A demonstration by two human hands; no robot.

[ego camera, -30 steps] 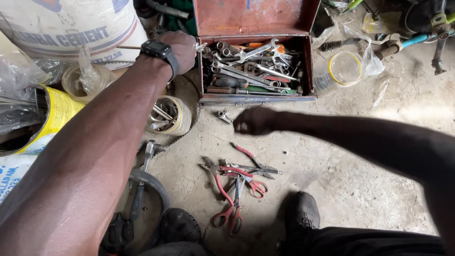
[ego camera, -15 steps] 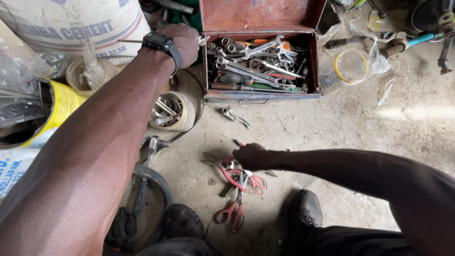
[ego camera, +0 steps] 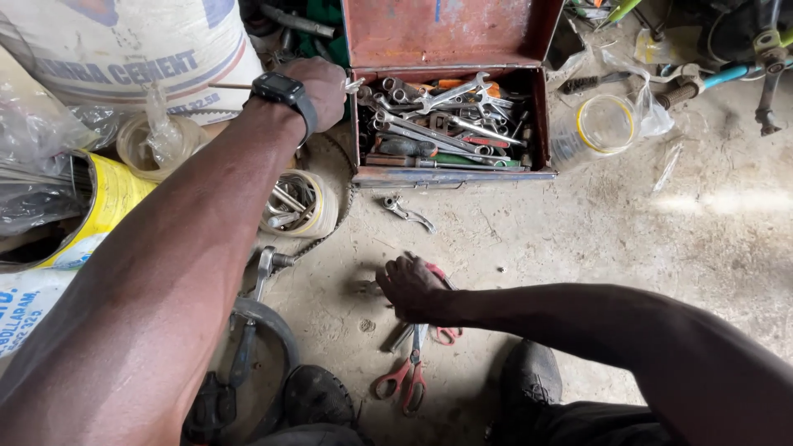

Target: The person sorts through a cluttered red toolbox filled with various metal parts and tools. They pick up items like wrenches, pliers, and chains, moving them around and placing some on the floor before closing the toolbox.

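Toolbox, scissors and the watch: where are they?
Toolbox (ego camera: 453, 33): head view, on its open red lid.
Scissors (ego camera: 405, 378): head view, on the red handles.
Watch (ego camera: 285, 92): head view, on its black face, left wrist.

Just under the right hand (ego camera: 410, 287) lie red-handled pliers and scissors (ego camera: 403, 380) on grey, dusty concrete. Beside the left hand (ego camera: 318, 87), which wears a black watch (ego camera: 285, 92), stands a rust-red toolbox (ego camera: 453, 33) full of silvery spanners, with orange and green handles among them. Left of that forearm sits a yellow tin (ego camera: 106, 202).
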